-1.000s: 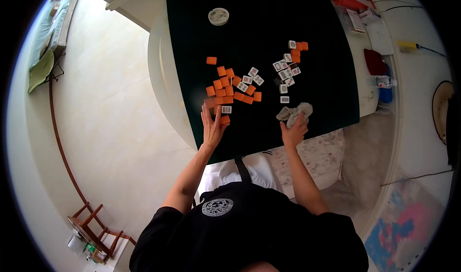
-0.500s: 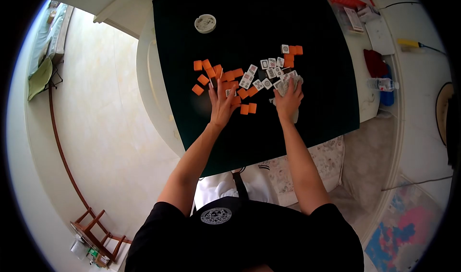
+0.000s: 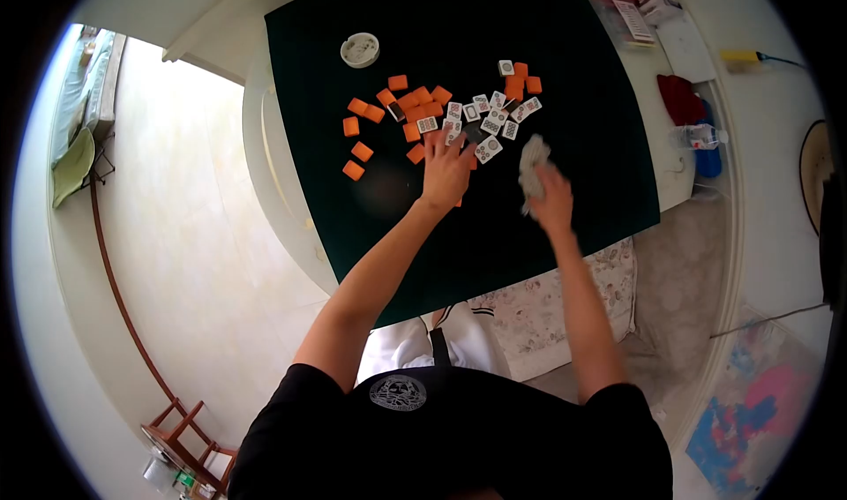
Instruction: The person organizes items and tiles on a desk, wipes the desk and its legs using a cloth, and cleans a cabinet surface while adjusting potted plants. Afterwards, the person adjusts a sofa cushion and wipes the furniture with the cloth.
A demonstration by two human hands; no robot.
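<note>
Mahjong tiles lie scattered over a dark green cloth [image 3: 494,244]. Several show orange backs, such as the orange tile [image 3: 351,127] on the left; others are face up with printed white fronts, like the white tile [image 3: 488,150] near the middle. My left hand [image 3: 445,174] lies with fingers spread on tiles at the centre and hides some of them. My right hand [image 3: 554,202], a little blurred, grips a crumpled pale cloth [image 3: 533,169] to the right of the tiles, just above the table.
A white ashtray [image 3: 360,50] stands at the upper left of the table. Beyond the right edge are a plastic bottle [image 3: 701,137], a dark red cloth [image 3: 679,100] and a yellow-handled tool [image 3: 741,56]. A wooden chair [image 3: 190,438] stands low on the left.
My left hand has moved right, towards the middle tiles. The right hand has drawn the cloth off the tiles, rightwards and nearer me. Several tiles have shifted, and the view has moved slightly.
</note>
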